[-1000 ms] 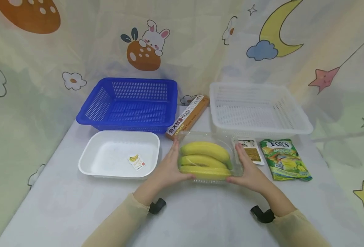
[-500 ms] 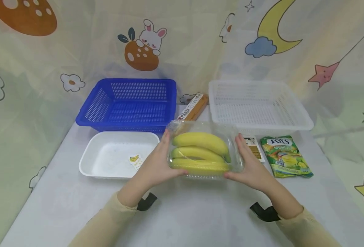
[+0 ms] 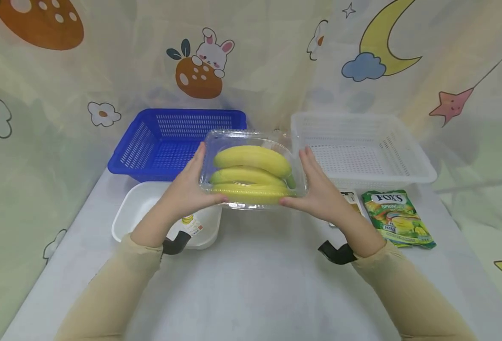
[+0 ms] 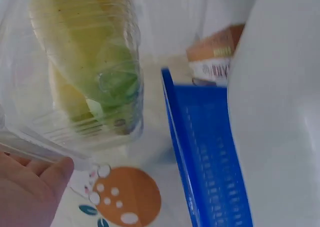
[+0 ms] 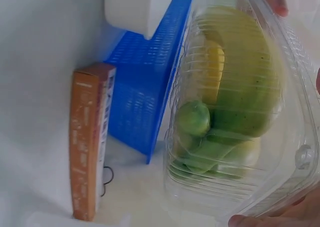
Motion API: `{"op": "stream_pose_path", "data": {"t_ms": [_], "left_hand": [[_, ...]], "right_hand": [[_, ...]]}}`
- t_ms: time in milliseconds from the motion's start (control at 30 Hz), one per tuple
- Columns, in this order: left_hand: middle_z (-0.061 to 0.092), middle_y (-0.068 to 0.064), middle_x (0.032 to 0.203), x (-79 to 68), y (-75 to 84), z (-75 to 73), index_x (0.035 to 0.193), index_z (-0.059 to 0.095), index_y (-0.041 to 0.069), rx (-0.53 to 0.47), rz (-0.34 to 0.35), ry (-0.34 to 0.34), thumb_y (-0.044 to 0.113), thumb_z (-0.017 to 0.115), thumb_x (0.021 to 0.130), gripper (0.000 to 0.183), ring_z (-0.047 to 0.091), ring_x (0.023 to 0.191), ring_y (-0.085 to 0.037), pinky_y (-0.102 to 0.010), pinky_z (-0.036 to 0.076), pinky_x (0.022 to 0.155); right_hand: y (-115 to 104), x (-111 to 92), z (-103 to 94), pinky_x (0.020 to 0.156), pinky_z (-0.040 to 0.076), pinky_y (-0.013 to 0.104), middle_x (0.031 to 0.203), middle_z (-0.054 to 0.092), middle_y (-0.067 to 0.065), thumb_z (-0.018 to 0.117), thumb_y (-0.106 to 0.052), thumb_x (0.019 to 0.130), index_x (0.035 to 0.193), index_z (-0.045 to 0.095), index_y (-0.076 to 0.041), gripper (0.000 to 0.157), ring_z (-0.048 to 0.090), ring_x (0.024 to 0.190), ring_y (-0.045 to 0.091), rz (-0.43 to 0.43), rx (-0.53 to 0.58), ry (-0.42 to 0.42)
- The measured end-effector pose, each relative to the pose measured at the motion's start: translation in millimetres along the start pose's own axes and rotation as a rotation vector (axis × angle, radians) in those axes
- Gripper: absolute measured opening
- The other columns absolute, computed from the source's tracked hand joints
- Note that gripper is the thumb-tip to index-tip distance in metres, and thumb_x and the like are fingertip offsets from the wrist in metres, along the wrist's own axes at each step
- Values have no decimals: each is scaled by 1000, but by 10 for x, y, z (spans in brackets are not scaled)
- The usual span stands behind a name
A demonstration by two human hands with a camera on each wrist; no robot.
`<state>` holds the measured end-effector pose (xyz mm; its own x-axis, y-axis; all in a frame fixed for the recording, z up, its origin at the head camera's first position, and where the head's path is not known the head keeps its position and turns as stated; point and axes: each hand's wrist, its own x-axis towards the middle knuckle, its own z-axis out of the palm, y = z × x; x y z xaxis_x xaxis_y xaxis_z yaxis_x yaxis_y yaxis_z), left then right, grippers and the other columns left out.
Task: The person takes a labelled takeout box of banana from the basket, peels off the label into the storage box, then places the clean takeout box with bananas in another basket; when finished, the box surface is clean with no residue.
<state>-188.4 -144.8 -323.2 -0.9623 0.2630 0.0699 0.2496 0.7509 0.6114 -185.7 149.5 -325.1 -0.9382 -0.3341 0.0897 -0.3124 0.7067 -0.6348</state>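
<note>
A clear plastic clamshell box (image 3: pixel 218 140) with several yellow bananas (image 3: pixel 251 175) inside is held up off the table between my two hands. My left hand (image 3: pixel 183 192) grips its left side, thumb along the front rim and fingers up the side. On the opposite side my right hand (image 3: pixel 321 194) grips it in the same way. In this view the box overlaps the right part of the blue basket (image 3: pixel 133 147). The right wrist view shows the green ends of the bananas (image 5: pixel 240 107) through the ribbed plastic.
Beneath my left arm lies a white tray (image 3: pixel 127 208) with a banana label. A white basket (image 3: pixel 362 180) stands at the back right, with a green FOX'S bag (image 3: pixel 398 218) and a small packet (image 3: pixel 351 198) before it. The pasta box (image 5: pixel 85 142) lies beside the blue basket.
Both hands have lifted the box of bananas off the table and carried it up, forward and left toward the blue basket. It now covers the pasta box in the head view.
</note>
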Motion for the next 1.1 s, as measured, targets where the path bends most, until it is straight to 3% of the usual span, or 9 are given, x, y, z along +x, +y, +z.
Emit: {"op": "stream_pose_path", "data": {"t_ms": [200,333,800,1100], "left_hand": [[-2,0,154,201,-194,-324,145,-12,24,44,11,26,58,72,64,122,7,141,-30,-58,16,109],[0,-2,154,300,-348,-465,145,-12,24,48,8,41,55,73,66,120,7,141,-30,-59,16,109],[3,-8,154,613,-830,-712,145,-12,26,96,-85,47,57,71,67,117,10,140,-35,-62,18,106],[4,-10,154,758,-1045,-837,145,-12,25,105,-124,63,59,69,67,117,14,138,-37,-62,19,105]], "right_hand": [[-209,403,21,110,14,56,152,-12,8,76,-49,66,146,-2,-11,118,-1,141,28,-58,21,30],[-291,651,95,112,15,51,152,-12,11,75,-49,66,146,-1,-6,118,-1,141,27,-84,19,30],[-378,1319,365,112,15,49,152,-16,5,70,-57,68,147,-4,-13,117,0,141,27,-62,31,-33],[-447,1667,524,114,13,43,152,-14,11,69,-58,69,146,-4,-9,117,-3,141,26,-68,12,-65]]}}
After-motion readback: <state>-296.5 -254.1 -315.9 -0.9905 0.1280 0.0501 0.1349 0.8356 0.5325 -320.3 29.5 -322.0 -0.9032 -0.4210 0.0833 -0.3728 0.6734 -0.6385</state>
